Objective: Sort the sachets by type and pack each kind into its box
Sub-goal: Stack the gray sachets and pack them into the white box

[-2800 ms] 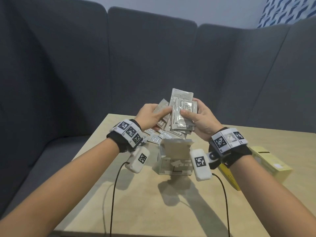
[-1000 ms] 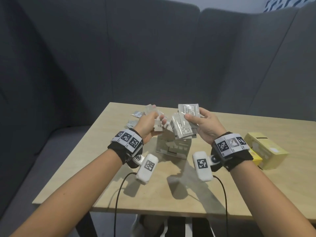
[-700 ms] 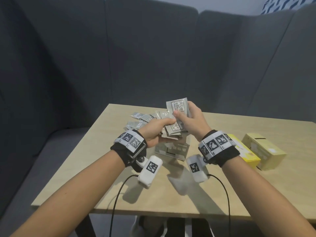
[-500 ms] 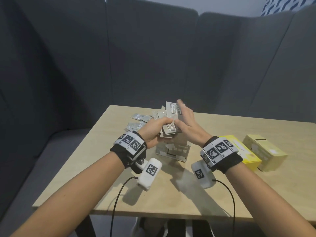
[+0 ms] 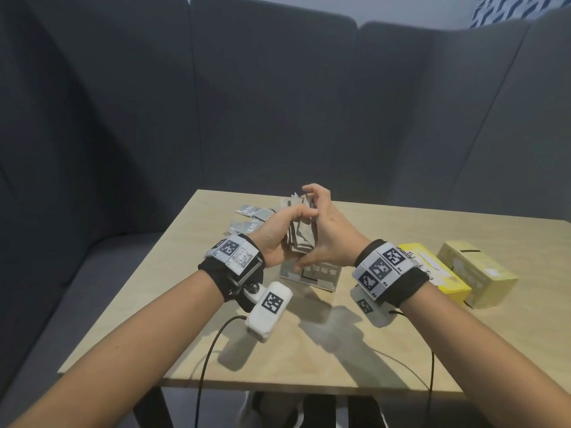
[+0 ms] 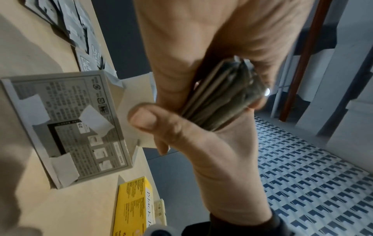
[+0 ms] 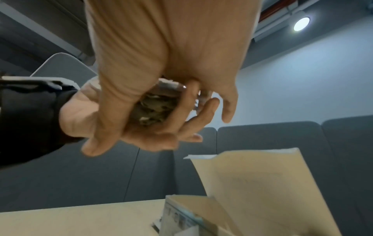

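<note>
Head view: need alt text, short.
Both hands, left hand and right hand, hold a stack of grey sachets above an open grey box on a wooden table. Loose sachets lie behind; two yellow boxes sit right.

dim room | ceiling lamp (image 7: 301, 24) glare | shadows near — wrist views blurred

A yellow box (image 6: 134, 206) on the desk (image 6: 84, 207) carries handwritten-style lettering that begins "Black" (the rest runs out of view); a small white sticker on the grey box (image 6: 66, 124) beside it reads "25".
</note>
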A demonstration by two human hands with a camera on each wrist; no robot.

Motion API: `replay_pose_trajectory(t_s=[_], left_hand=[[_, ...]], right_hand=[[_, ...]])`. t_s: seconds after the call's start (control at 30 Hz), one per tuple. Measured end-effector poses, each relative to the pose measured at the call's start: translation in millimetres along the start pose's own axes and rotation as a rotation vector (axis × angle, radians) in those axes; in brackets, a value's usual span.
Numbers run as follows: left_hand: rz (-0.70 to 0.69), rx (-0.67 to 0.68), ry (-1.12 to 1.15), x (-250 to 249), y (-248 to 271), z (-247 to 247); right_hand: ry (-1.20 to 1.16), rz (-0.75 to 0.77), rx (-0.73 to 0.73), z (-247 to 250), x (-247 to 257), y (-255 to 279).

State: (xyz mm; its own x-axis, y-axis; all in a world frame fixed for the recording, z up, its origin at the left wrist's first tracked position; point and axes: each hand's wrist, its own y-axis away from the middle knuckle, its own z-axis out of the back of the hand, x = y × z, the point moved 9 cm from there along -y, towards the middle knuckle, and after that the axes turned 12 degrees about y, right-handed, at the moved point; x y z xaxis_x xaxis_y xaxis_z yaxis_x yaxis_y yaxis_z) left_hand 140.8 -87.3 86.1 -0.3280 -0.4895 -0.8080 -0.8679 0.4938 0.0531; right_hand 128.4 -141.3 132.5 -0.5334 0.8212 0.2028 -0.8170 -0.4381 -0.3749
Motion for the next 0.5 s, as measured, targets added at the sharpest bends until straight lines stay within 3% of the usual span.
replay_pose_trajectory(t_s=[0.17, 0.37, 0.5], left_hand=[[0.037, 0.044, -0.018, -2.1, 1.3, -12.9], [0.113, -0.03, -0.022, 5.3, -2.8, -11.9], [0.049, 0.005, -0.048, 2.5, -3.0, -10.0]], right_hand=[[0.122, 0.067, -0.099, 7.6, 6.9, 1.7], [-0.185, 0.038, -0.056, 5.5, 6.7, 5.0], [-0.102, 0.083, -0.106, 10.5, 4.0, 7.5]])
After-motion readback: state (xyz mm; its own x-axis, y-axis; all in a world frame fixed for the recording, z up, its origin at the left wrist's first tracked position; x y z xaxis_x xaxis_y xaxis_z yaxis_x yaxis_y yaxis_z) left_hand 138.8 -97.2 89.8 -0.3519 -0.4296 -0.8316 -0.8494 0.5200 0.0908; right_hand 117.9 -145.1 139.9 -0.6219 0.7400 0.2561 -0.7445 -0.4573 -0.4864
